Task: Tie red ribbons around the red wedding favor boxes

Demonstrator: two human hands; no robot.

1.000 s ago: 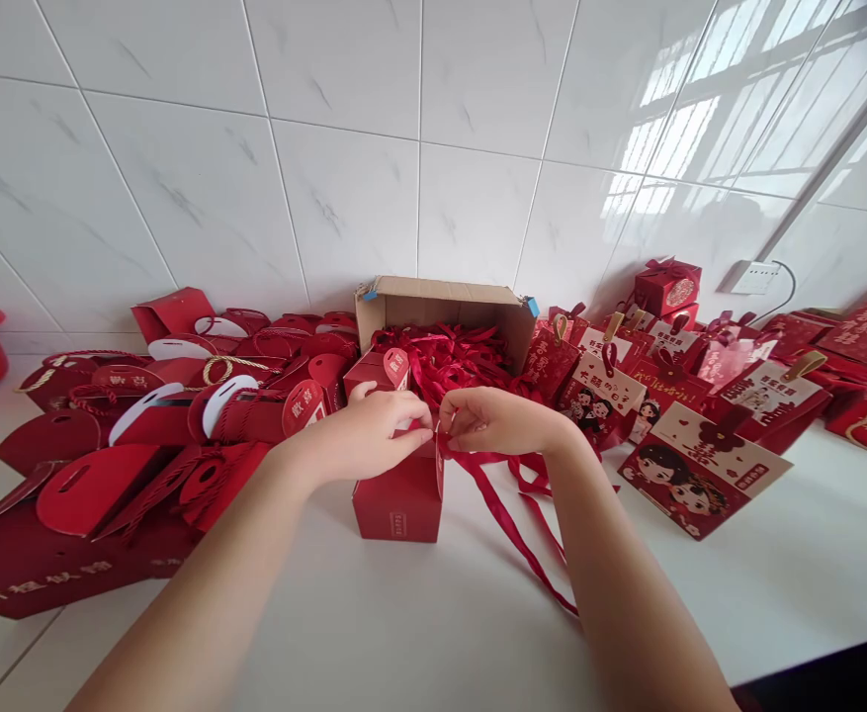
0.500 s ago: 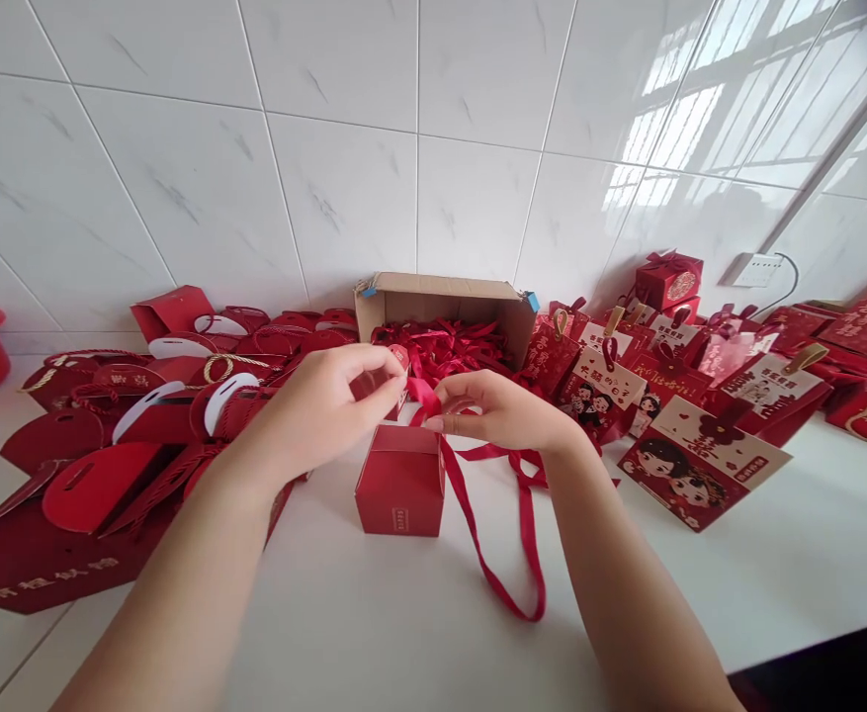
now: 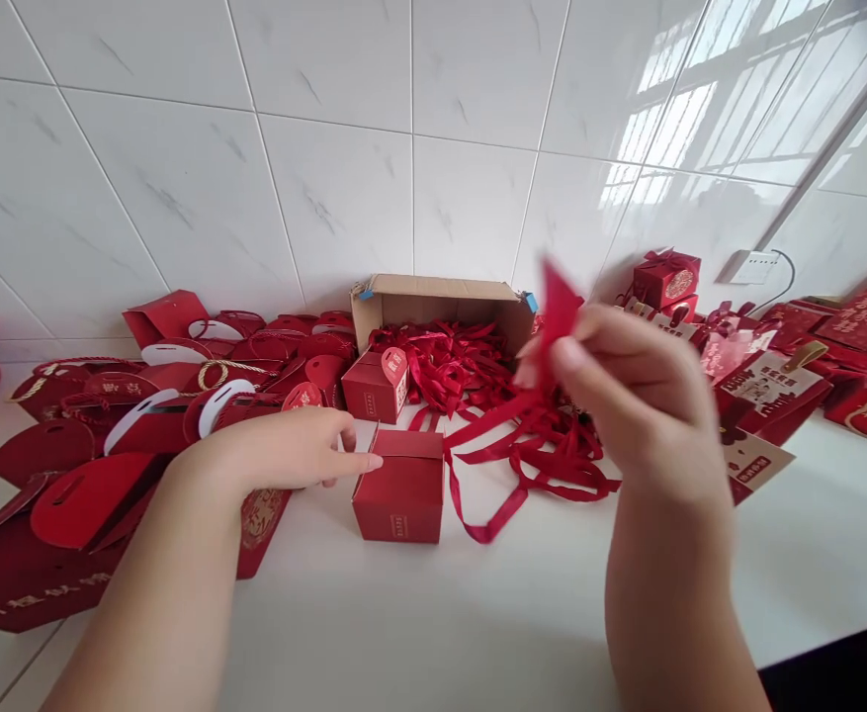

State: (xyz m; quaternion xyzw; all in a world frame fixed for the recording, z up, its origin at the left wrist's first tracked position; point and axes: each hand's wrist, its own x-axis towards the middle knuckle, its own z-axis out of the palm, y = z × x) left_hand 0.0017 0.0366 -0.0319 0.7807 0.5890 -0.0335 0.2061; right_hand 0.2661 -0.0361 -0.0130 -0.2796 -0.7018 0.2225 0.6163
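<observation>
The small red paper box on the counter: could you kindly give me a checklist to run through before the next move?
1. Small red paper box stands upright on the white counter: ok.
2. Left hand touches the box's top left edge with its fingertips: ok.
3. Right hand, raised, pinches the long red ribbon: ok.
4. Ribbon clear of the loose red ribbon heap: cannot tell.
5. Box's top flaps fully shut: cannot tell.

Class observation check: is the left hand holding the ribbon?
No, the right hand holds the ribbon; the left hand rests at the red box.
</observation>
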